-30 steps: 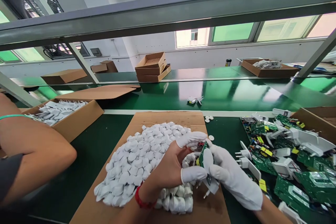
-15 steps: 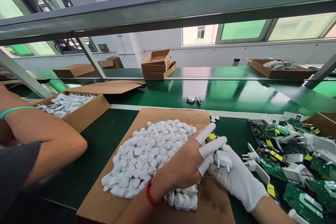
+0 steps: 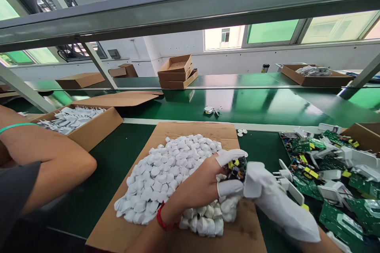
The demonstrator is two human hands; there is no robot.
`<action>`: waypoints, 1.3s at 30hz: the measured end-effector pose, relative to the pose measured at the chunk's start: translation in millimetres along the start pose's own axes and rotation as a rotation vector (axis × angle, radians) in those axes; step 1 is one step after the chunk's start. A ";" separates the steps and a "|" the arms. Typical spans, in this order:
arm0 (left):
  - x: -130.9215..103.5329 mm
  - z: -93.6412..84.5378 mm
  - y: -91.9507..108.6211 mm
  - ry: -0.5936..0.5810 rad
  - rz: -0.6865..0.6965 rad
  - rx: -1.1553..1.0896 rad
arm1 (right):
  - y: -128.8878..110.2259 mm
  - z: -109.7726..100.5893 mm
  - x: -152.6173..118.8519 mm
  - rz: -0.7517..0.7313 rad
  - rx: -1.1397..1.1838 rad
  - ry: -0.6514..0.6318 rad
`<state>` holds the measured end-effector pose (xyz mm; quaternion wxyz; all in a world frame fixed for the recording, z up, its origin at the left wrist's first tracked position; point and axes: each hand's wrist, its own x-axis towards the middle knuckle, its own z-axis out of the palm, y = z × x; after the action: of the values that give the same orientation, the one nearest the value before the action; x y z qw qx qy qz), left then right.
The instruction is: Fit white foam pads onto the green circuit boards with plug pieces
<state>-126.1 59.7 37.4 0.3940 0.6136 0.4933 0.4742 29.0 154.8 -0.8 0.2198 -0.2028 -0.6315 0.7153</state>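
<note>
My left hand (image 3: 202, 184), with white finger cots and a red bracelet, grips a small circuit board (image 3: 237, 169) with yellow and dark components. It hovers over the right side of a heap of white rounded pieces (image 3: 166, 170) on a cardboard sheet (image 3: 249, 221). Just beside the board, my right hand (image 3: 276, 195) in a white glove is closed on a white plastic plug casing (image 3: 252, 180). Whether wires join board and casing is hidden. More white pieces, standing in rows (image 3: 204, 223), lie below my left hand.
Circuit boards with white casings (image 3: 332, 174) are piled on the right. A co-worker's arm (image 3: 59, 158) reaches in at left near a box of white parts (image 3: 95, 132). A small assembly (image 3: 212, 110) lies on the green belt (image 3: 267, 106). Stacked cardboard trays (image 3: 176, 73) stand behind.
The plug casing's pins faced me earlier; now it is turned and the component side of the board shows. My left fingers, stretched out before, now grip the board.
</note>
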 end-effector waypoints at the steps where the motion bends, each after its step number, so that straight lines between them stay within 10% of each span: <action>1: 1.3 1.3 -0.8 0.028 -0.035 -0.142 | -0.8 0.1 2.0 0.002 -0.001 -0.023; 4: 5.8 0.4 -2.6 0.252 -0.138 -0.547 | -7.5 -2.4 8.6 -0.021 -0.092 0.015; 8: 10.7 -11.7 -2.8 0.591 -0.197 -0.879 | -12.5 -5.7 16.4 -0.025 -0.760 0.149; 14: 12.1 -18.6 -0.6 0.580 -0.176 -0.979 | 8.3 11.0 25.8 0.015 -1.335 -0.042; 22: 12.2 -16.3 -9.2 0.485 -0.222 -0.980 | 17.8 2.3 28.6 -0.204 -1.099 0.170; 32: 13.7 -15.6 -3.8 0.517 -0.343 -1.008 | 20.8 3.6 28.7 -0.076 -1.125 -0.033; 39: 14.2 -15.7 -5.0 0.498 -0.325 -0.941 | 11.3 -2.6 28.9 -0.057 -0.301 0.295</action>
<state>-141.6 74.8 39.2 0.5651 0.1570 0.3947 0.7073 6.1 172.2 -12.7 0.2973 -0.3179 -0.6977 0.5690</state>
